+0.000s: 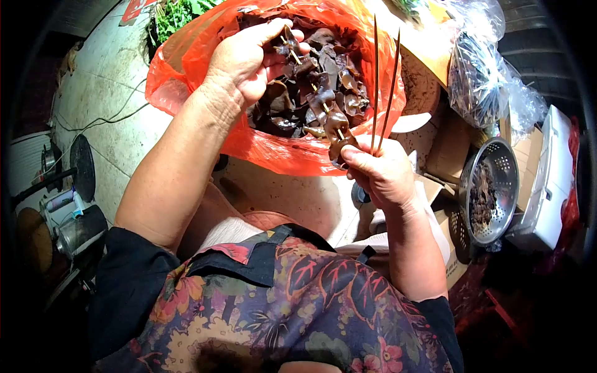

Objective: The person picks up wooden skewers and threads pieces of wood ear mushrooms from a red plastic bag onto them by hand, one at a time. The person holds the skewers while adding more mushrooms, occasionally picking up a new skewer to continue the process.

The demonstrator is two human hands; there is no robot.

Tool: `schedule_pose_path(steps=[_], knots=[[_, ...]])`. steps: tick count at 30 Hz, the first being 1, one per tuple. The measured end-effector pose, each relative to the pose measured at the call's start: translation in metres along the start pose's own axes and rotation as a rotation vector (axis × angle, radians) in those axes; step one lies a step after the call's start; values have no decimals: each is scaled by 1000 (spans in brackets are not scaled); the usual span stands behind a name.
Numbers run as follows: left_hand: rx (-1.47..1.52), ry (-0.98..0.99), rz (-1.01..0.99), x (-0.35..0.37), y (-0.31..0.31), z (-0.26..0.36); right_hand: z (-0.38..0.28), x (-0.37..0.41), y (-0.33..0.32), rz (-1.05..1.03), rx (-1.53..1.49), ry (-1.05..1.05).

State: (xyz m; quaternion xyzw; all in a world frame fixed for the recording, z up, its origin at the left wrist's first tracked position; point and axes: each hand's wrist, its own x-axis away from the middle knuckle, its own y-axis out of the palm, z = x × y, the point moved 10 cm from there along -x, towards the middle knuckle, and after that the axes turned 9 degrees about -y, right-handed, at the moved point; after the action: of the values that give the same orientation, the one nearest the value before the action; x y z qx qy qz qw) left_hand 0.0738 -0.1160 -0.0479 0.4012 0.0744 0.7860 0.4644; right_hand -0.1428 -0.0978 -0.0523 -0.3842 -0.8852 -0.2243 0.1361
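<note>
A skewer of dark brown wood ear mushrooms (323, 105) slants between my two hands above the open red plastic bag (273, 149). My left hand (245, 68) is closed at its upper end, thumb and fingers round a mushroom piece. At the lower end, my right hand (385, 177) pinches the last piece. Two thin dark sticks (390, 87) also rise from the right hand's grip; their lower ends are hidden by the fingers. Loose wood ear mushrooms (280, 102) fill the bag beneath the skewer.
On the right, a perforated metal colander (507, 161) holds filled skewers, beside a white foam box (544, 186). A clear plastic bag (476, 78) of thin sticks lies above. Leafy greens (177, 18) are at the top left; pots (81, 230) stand at the left.
</note>
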Motion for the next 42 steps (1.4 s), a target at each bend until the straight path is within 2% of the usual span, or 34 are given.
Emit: schedule_pose_path(steps=[4, 11, 13, 17, 18, 20, 21, 22, 24, 27, 28, 31, 32, 34, 35, 38, 40, 42], knots=[[62, -31, -75, -3, 6, -11, 2, 2, -4, -2, 13, 22], [37, -47, -89, -10, 16, -15, -9, 4, -18, 44, -61, 12], [-145, 91, 42, -12, 9, -6, -16, 2, -30, 126, -133, -61], [-702, 128, 20, -16, 31, -16, -17, 5, -65, 298, 8, -21], [-893, 135, 87, -19, 30, -21, -17, 4, -68, 301, 7, -23], [-1248, 303, 213, -18, 38, -16, -18, 0, -80, 306, 223, -54], [-1384, 386, 285, -11, 45, -11, -12, -3, -85, 311, 222, -54], [-1384, 388, 281, -14, 44, -13, -5, -6, -92, 334, 251, -45], [-1608, 465, 271, -16, 51, -19, -1, -9, -96, 356, 297, -8], [-1566, 361, 239, -17, 48, -27, -2, -14, -96, 323, 394, -10], [-1573, 481, 244, -15, 51, -24, -2, -15, -96, 322, 393, -10], [-1429, 441, 212, -15, 46, -22, 0, -15, -100, 315, 518, 14], [-1428, 442, 213, -17, 43, -21, -5, -15, -98, 299, 505, -63], [-987, 301, 62, -23, 34, -21, -16, -12, -89, 273, 375, -179], [-902, 293, 42, -20, 32, -20, -29, -2, -96, 375, 601, -208], [-827, 206, 49, -7, 30, -14, -58, 11, -79, 433, 462, -353], [-428, 53, 30, -8, 17, -23, -55, 10, -73, 399, 414, -343], [-409, 49, 13, -3, 17, -17, -49, 7, -60, 328, 356, -323]])
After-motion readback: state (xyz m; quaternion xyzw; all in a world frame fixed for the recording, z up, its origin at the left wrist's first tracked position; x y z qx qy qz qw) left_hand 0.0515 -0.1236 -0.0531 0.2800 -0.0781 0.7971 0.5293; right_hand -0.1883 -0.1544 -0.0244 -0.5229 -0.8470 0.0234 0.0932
